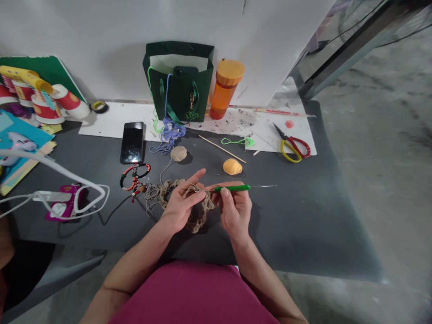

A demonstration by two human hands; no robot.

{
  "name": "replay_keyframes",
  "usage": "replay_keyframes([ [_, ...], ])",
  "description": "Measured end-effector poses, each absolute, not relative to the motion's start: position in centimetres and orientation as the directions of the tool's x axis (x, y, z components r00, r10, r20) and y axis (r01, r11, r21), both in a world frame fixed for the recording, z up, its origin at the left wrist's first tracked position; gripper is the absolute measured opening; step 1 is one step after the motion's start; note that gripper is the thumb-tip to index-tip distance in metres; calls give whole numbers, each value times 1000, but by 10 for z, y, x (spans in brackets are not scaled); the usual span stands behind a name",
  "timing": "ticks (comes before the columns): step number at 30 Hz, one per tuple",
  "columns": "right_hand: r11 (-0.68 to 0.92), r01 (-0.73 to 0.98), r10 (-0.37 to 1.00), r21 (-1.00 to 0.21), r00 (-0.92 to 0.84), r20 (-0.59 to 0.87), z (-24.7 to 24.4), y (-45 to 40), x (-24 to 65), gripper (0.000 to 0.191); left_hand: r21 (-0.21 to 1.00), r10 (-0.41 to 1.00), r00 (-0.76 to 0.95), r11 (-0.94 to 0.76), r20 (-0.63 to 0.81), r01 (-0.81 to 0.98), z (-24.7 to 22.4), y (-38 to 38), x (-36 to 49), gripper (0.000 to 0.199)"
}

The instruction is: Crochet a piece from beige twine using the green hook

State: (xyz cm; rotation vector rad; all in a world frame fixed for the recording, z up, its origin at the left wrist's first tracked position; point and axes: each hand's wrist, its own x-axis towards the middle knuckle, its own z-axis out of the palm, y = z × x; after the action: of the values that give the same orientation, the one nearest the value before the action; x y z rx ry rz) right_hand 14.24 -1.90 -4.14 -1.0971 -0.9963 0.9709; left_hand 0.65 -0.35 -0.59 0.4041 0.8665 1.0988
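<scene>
Magenta shirt (194, 294) closest, below the grip; beaded bracelets (135, 182) left of it; left hand (179, 206) pinching taupe crochet piece (196, 223) between thumb and fingers, loops showing either side; right hand (236, 211), just beside, pinching green-handled crochet hook (232, 188), metal shaft pointing right; red-and-yellow-handled scissors (292, 143) beyond, farther right of the grip.

Left hand (178, 207) and right hand (236, 211), close together

Both bare forearms (137, 261), I observe, converge before the torso (195, 292). The left thumb (195, 198) points toward the right hand, the left index finger (195, 177) extended obliquely; the right thumb (227, 199) pinches against bent fingers (243, 200).
</scene>
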Motion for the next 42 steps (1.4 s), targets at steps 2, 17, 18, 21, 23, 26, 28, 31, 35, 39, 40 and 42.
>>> replay_keyframes([
  [2, 281, 25, 928, -959, 249, 278, -36, -18, 143, 8, 687, 894, 152, 425, -422, -590, -6, -3, 7, 58],
  [17, 290, 181, 858, -940, 385, 339, -31, -23, 134, 9, 608, 863, 219, 481, -456, -631, -4, -4, 7, 91],
  [18, 281, 182, 848, -942, 412, 333, -31, -22, 135, 10, 611, 863, 218, 482, -456, -628, -4, -3, 6, 90],
  [21, 294, 148, 832, -944, 448, 329, -32, -21, 136, 13, 615, 866, 215, 476, -451, -628, -3, -3, 5, 81],
  [23, 286, 79, 853, -955, 433, 292, -34, -20, 137, 12, 609, 862, 223, 483, -455, -629, -3, -2, 4, 72],
  [26, 254, -38, 892, -966, 395, 219, -37, -18, 139, 11, 602, 857, 238, 495, -457, -627, -4, -1, 3, 60],
  [28, 217, -129, 921, -968, 356, 159, -40, -16, 141, 14, 604, 857, 252, 499, -449, -621, -6, -1, 3, 54],
  [31, 135, -244, 953, -960, 297, 59, -43, -14, 141, 17, 617, 863, 265, 496, -431, -612, -6, -2, 4, 51],
  [35, 125, -222, 962, -967, 267, 63, -44, -17, 138, 17, 629, 864, 267, 495, -426, -599, -5, -4, 6, 56],
  [39, 247, -6, 931, -969, 279, 235, -37, -23, 137, 10, 610, 865, 260, 489, -428, -623, -5, -6, 8, 55],
  [40, 283, 63, 917, -957, 276, 289, -35, -23, 137, 10, 611, 867, 251, 484, -430, -626, -6, -5, 8, 54],
  [42, 368, 202, 882, -908, 233, 409, -30, -22, 139, 13, 624, 871, 224, 474, -438, -621, -7, -5, 8, 53],
])
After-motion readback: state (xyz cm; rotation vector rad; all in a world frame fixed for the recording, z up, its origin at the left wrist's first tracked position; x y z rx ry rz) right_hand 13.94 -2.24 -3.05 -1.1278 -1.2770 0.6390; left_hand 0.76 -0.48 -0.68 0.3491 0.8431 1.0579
